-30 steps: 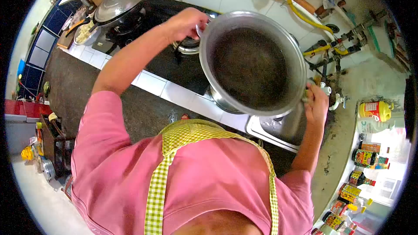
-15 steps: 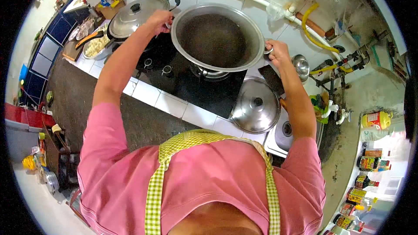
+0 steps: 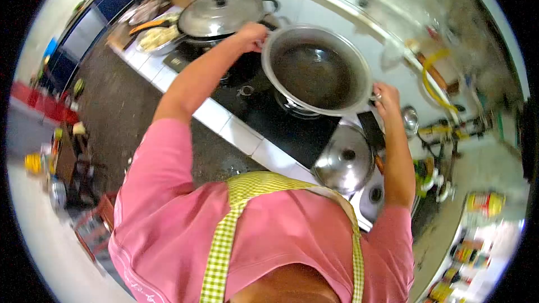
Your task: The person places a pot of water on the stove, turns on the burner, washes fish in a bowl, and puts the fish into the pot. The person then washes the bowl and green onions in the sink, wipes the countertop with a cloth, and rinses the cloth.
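A large two-handled metal pot (image 3: 269,73) is between my hands, above the right burner (image 3: 303,112) of the black glass stove (image 3: 269,129). Dark liquid with a bright glint shows inside it. My left hand (image 3: 251,37) is closed round the handle on the pot's left side. On the opposite side, my right hand (image 3: 386,100) grips the other handle. Whether the pot's base touches the burner is hidden. Just left of my left hand, a lidded wok (image 3: 219,17) sits on the back left part of the stove.
A loose steel lid (image 3: 345,160) lies on the counter right of the stove, near a sink (image 3: 370,199). At the left stands a bowl of pale chopped food (image 3: 157,39). A metal ladle (image 3: 410,119) and a yellow hose (image 3: 432,76) are by the right wall.
My view has turned, so the stove, wok and pot all appear further right and the pot looks slightly smaller. Both hands keep hold of its handles. A glint now shows in the liquid.
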Available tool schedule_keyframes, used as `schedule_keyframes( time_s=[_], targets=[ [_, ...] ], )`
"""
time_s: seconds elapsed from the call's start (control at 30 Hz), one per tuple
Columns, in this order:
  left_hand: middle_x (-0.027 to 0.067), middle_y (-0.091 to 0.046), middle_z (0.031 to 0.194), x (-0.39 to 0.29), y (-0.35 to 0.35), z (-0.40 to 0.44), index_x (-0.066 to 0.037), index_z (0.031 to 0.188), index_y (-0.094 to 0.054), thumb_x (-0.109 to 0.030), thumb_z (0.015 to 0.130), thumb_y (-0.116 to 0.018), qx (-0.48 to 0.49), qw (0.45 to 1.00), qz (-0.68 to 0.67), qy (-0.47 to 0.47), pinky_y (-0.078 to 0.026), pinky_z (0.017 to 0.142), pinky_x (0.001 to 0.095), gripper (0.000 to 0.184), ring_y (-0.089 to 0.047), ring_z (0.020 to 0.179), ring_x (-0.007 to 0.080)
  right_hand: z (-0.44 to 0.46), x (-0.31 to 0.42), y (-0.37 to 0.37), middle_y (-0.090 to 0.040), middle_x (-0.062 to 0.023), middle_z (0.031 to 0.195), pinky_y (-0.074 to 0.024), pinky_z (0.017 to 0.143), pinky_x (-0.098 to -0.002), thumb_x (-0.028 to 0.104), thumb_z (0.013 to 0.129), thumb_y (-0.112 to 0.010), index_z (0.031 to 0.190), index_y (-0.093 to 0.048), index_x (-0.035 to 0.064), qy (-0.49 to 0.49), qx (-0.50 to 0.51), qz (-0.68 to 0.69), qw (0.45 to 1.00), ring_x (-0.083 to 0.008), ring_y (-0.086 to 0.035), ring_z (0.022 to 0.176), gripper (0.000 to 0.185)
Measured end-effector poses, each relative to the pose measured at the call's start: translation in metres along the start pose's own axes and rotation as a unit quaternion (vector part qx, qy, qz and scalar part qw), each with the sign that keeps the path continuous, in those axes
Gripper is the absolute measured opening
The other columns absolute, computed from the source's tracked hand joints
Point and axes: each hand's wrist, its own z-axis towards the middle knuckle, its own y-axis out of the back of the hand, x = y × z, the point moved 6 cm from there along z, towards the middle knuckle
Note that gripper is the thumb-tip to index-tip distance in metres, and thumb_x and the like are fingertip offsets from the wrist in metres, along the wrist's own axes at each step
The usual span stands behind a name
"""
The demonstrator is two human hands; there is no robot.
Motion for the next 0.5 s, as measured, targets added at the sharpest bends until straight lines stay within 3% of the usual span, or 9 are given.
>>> schedule_keyframes(
  time_s=[0.03,0.07,0.23,0.37,0.4,0.5],
  targets=[
    [0.0103,-0.047,0.066,0.008,0.003,0.016,0.0,0.072,-0.051,-0.008,0.073,-0.048,0.03,0.999,0.015,0.002,-0.041,0.047,0.038,0.008,-0.046,0.056,0.0223,0.004,-0.004,0.003,-0.045,-0.0004,0.055,-0.0209,0.031,-0.021,0.01,0.072,-0.053,0.065,-0.053,0.0052,-0.002,-0.007,-0.014,1.0,-0.0078,-0.036,0.039,0.009],
    [0.0114,-0.046,0.065,0.004,0.003,0.008,0.0,0.069,-0.05,-0.007,0.073,-0.048,-0.018,1.0,0.022,0.009,-0.039,0.045,0.0378,0.008,-0.045,0.055,0.0234,0.005,-0.007,0.002,-0.045,-0.0004,0.055,-0.0204,0.03,-0.0203,0.01,0.072,-0.053,0.065,-0.052,0.0052,-0.004,0.005,-0.021,1.0,-0.0073,-0.035,0.038,0.008],
    [0.0118,-0.049,0.066,0.001,0.006,0.007,0.001,0.072,-0.051,-0.007,0.074,-0.047,-0.041,0.998,0.046,0.016,-0.039,0.044,0.0362,0.009,-0.048,0.054,0.0233,0.015,-0.024,0.002,-0.044,0.0014,0.052,-0.0186,0.031,-0.0186,0.01,0.076,-0.048,0.074,-0.054,0.0001,-0.017,-0.012,-0.029,0.999,-0.0045,-0.03,0.036,0.012],
    [0.0104,-0.051,0.063,0.006,0.0,0.022,-0.003,0.068,-0.054,-0.008,0.073,-0.048,0.014,0.999,0.043,0.005,-0.042,0.044,0.0373,0.01,-0.051,0.055,0.0226,0.016,-0.025,-0.004,-0.044,0.0019,0.051,-0.0189,0.031,-0.0187,0.01,0.076,-0.049,0.074,-0.055,0.0021,0.0,0.03,0.004,1.0,-0.0046,-0.03,0.036,0.01],
    [0.0102,-0.056,0.071,-0.001,0.001,0.008,-0.001,0.076,-0.055,-0.014,0.074,-0.052,-0.052,0.996,0.075,0.012,-0.045,0.048,0.0378,0.014,-0.054,0.06,0.0225,0.011,-0.021,-0.005,-0.044,0.0017,0.052,-0.0182,0.03,-0.019,0.01,0.076,-0.049,0.073,-0.055,0.0022,0.001,0.01,0.001,1.0,-0.0049,-0.029,0.035,0.01],
    [0.0087,-0.055,0.068,0.003,0.001,0.026,-0.001,0.073,-0.058,-0.015,0.071,-0.055,0.037,0.985,0.16,-0.049,-0.046,0.049,0.0369,0.015,-0.051,0.055,0.0216,0.008,-0.021,-0.005,-0.044,0.001,0.053,-0.0167,0.03,-0.0194,0.01,0.076,-0.049,0.072,-0.054,0.0025,-0.014,-0.015,-0.007,1.0,-0.0052,-0.027,0.034,0.01]
  ],
)
